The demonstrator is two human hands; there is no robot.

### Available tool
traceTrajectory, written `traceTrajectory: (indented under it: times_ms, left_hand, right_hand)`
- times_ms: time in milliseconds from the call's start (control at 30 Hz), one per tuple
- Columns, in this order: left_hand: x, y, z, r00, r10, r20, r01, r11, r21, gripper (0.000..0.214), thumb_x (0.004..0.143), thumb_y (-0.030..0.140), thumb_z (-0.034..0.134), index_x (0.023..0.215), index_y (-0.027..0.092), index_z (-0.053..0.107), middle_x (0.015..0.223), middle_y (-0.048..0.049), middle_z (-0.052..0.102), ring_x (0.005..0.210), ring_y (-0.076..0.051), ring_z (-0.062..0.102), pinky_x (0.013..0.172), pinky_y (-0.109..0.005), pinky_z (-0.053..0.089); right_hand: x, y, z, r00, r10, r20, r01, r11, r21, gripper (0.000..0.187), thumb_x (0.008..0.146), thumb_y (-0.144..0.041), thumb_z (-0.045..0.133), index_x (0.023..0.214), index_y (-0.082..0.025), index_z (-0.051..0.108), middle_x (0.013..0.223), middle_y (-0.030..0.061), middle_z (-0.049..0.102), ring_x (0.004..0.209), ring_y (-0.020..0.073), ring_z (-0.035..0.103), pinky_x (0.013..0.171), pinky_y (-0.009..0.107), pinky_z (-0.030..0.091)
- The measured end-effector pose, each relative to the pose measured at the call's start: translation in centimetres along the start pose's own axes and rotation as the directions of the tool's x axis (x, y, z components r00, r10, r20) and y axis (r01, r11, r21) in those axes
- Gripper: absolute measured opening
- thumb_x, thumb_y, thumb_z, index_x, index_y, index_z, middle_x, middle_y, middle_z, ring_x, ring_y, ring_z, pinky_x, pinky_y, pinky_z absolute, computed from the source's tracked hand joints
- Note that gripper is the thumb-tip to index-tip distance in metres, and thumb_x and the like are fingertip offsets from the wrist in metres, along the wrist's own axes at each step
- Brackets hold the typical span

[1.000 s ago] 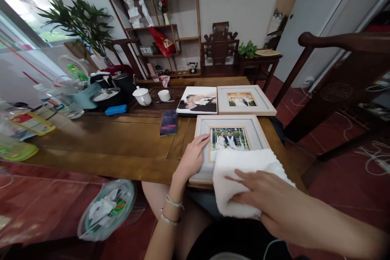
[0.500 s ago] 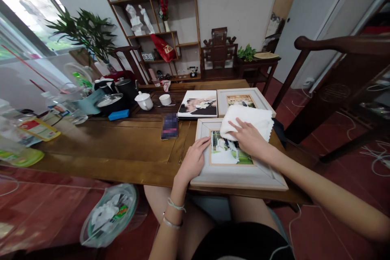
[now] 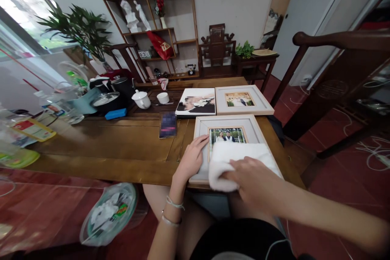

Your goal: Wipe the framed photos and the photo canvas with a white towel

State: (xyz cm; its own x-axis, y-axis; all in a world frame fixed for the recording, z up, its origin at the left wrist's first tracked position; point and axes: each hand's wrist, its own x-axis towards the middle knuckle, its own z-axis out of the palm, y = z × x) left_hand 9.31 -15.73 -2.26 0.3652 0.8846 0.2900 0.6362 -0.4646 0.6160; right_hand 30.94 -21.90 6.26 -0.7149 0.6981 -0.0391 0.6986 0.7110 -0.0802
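A white-framed photo (image 3: 228, 134) lies flat at the table's front edge, its lower part hidden by a cloth. My left hand (image 3: 192, 157) rests on the frame's left side, fingers stretched toward the picture. In my right hand (image 3: 254, 178) is a folded white cloth (image 3: 243, 152), gripped over the frame's lower right; the hand is slightly blurred. Behind it lie a second framed photo (image 3: 239, 99) and, to its left, a photo panel (image 3: 196, 101) with a white border.
A dark phone-like object (image 3: 167, 125), a blue sponge (image 3: 115, 114), a white teapot (image 3: 141, 99) and a white cup (image 3: 163, 98) are on the wooden table (image 3: 131, 146). Bottles (image 3: 30, 129) stand far left. A lined waste bin (image 3: 109, 213) sits on the floor.
My right hand has drawn the white cloth down the frame toward me, uncovering the upper picture and the second framed photo. My left hand stays on the frame's left side.
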Motion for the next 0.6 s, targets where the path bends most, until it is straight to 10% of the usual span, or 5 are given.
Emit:
traceTrajectory:
  times_ms: [100,267,433,600]
  left_hand:
    - [0.0,-0.3,0.2,1.0,0.001,-0.026,-0.002,0.999,-0.033,0.061,0.079,-0.003,0.033,0.131,0.022,0.053,0.141,-0.0051,0.049,0.133,-0.019,0.041,0.114,-0.042,0.032]
    - [0.4,-0.5,0.2,0.998,-0.01,-0.063,0.002,0.993,-0.118,0.055,0.08,-0.001,0.034,0.126,0.02,0.058,0.137,-0.006,0.054,0.129,-0.018,0.046,0.113,-0.042,0.033]
    - [0.6,-0.2,-0.1,0.998,-0.016,-0.069,0.006,0.99,-0.144,0.05,0.083,0.002,0.034,0.121,0.02,0.061,0.133,-0.0063,0.057,0.126,-0.018,0.05,0.111,-0.04,0.037]
    - [0.4,-0.2,0.0,0.999,0.013,-0.052,-0.017,0.996,-0.089,0.055,0.081,-0.002,0.033,0.125,0.019,0.058,0.136,-0.006,0.054,0.13,-0.018,0.045,0.114,-0.041,0.032]
  right_hand:
    - [2.1,0.8,-0.2,0.989,0.141,0.034,-0.135,0.981,-0.14,0.039,0.076,-0.008,0.049,0.108,-0.017,0.068,0.103,0.0158,0.069,0.088,0.0274,0.065,0.073,0.037,0.044]
    - [3.7,-2.4,2.1,0.996,-0.005,-0.091,-0.022,0.956,-0.291,0.034,0.083,-0.019,0.052,0.113,-0.012,0.066,0.127,0.0246,0.058,0.107,0.0341,0.059,0.086,0.045,0.041]
    - [2.0,-5.2,4.7,0.944,-0.232,-0.232,0.139,0.924,-0.357,0.029,0.088,-0.024,0.051,0.11,-0.014,0.068,0.125,0.0223,0.06,0.112,0.034,0.057,0.089,0.047,0.04]
    - [-1.9,-2.2,4.2,0.957,-0.191,-0.218,0.122,0.948,-0.293,0.024,0.081,-0.026,0.06,0.102,-0.024,0.073,0.124,0.0162,0.062,0.108,0.0338,0.06,0.084,0.044,0.044]
